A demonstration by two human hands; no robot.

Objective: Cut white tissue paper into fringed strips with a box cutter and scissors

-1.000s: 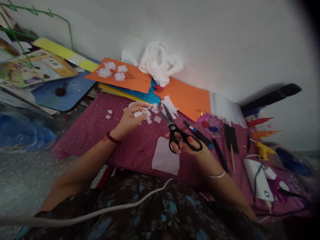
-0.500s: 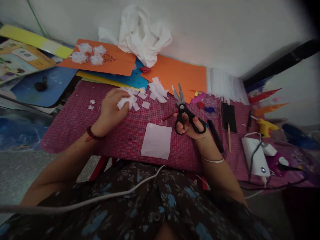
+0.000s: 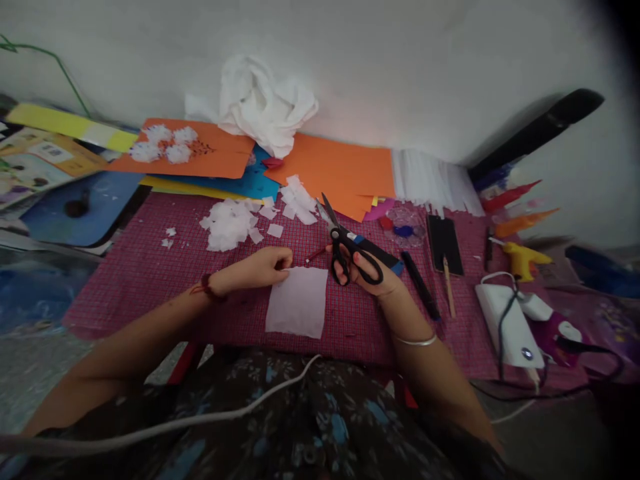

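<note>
My right hand [image 3: 367, 270] is closed through the handles of black scissors [image 3: 345, 243], whose blades point up and left over the red checked cloth [image 3: 150, 273]. My left hand [image 3: 257, 267] rests on the cloth with its fingertips pinched on the top left corner of a pale square sheet of paper [image 3: 297, 303]. A heap of white paper scraps [image 3: 230, 223] lies just beyond my left hand.
Orange sheets [image 3: 345, 167], blue and yellow paper and a white crumpled bag [image 3: 260, 100] lie along the wall. Pens, a black card [image 3: 443, 243], a yellow glue gun [image 3: 523, 257] and a white box with cables [image 3: 507, 323] sit to the right. Books lie far left.
My left hand dropped the white scraps on the heap and came back down to the pale sheet's corner. My right hand, still holding the scissors, moved slightly left toward the sheet.
</note>
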